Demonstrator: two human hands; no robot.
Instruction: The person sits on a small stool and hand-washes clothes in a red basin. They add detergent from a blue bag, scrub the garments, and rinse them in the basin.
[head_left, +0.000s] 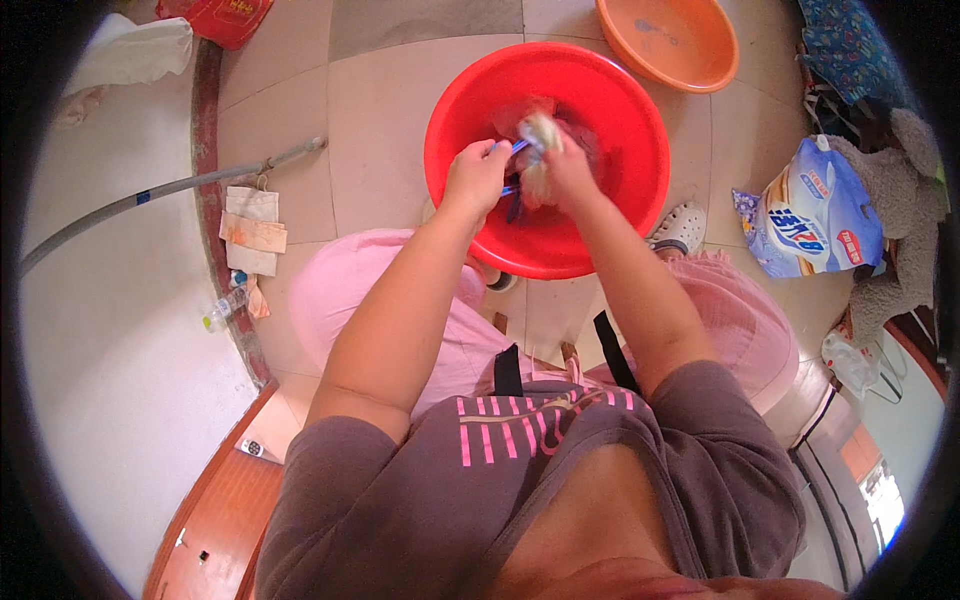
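Observation:
A large red plastic basin (637, 165) stands on the floor in front of me. My left hand (478, 176) is over its left part, closed around a thin blue item (517, 146), perhaps a hanger or handle; its full shape is hidden. Over the middle of the basin my right hand (568, 169) grips a bunched pale cloth (541, 131), which is blurred and touches the blue item. Beneath both hands, dark and reddish cloths lie in the basin, partly hidden.
An orange basin (679, 52) stands beyond at the upper right. To the right lie a blue detergent bag (817, 214) and a grey plush toy (900, 225). On the left are a grey pole (202, 180), stained cardboard pieces (253, 229) and a plastic bottle (223, 310) by the wall.

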